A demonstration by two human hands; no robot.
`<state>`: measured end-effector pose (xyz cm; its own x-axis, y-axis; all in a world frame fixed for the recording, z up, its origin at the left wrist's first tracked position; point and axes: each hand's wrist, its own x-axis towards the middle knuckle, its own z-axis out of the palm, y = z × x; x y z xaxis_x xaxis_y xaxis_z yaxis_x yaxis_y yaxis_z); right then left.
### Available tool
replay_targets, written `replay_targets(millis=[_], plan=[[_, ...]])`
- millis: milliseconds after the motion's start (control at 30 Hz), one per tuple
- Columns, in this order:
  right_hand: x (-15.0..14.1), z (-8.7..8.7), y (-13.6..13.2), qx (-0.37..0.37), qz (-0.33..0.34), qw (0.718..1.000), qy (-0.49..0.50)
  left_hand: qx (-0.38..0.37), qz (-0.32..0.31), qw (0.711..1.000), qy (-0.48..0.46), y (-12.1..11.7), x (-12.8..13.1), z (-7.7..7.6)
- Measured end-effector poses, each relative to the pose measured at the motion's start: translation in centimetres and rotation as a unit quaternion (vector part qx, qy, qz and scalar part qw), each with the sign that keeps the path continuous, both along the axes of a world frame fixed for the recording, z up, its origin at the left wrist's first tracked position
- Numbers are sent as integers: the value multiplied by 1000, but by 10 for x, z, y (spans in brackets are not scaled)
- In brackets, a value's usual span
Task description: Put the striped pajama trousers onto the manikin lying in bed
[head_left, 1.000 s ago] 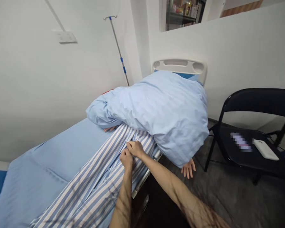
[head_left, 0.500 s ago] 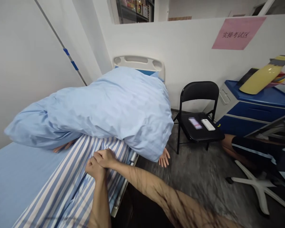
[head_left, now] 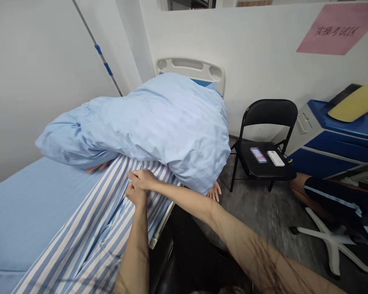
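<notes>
A figure in blue-and-white striped pyjama trousers lies on the bed, its upper body hidden beneath a bunched light-blue quilt. Both my hands are closed at the upper part of the trousers, just below the quilt's edge. My right hand is a fist lying against and slightly beyond my left hand. The fingers of both curl into the striped cloth, though the exact grip is partly hidden. Two life-like hands stick out from under the quilt: one hand on the mattress, another hand over the bed's side.
Right of the bed stands a black folding chair holding a white phone-like object. Beyond it is a blue-topped cabinet with a yellow jug. A seated person's leg and a white wheeled chair base are at right.
My view has tilted down and swung left, so the bed and chair appear higher and further right. Both hands remain closed together at the trousers.
</notes>
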<state>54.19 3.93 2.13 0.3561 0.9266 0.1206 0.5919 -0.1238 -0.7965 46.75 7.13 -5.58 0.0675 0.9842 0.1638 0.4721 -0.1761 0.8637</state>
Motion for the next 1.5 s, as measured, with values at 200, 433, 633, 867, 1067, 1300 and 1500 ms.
replay_targets(millis=[200,433,633,867,1067,1300,1500], plan=[[15,31,14,69,41,996,-44,-2,20,1000,-5,-6,1,8],[32,-33,3,-59,-62,990,-115,15,14,1000,-11,-11,7,11],[32,-41,7,-68,-66,983,-160,-56,-51,996,-38,-18,-29,12],[33,-48,-3,-47,-42,981,-185,-88,17,995,33,-23,-190,38],[35,-62,4,-51,-81,968,-231,-66,197,978,7,-24,-346,61],[24,-41,-2,-122,-99,949,-272,-94,238,948,191,-57,-399,9],[-35,-24,-8,-120,-107,960,-230,-160,231,905,319,-63,-400,1]])
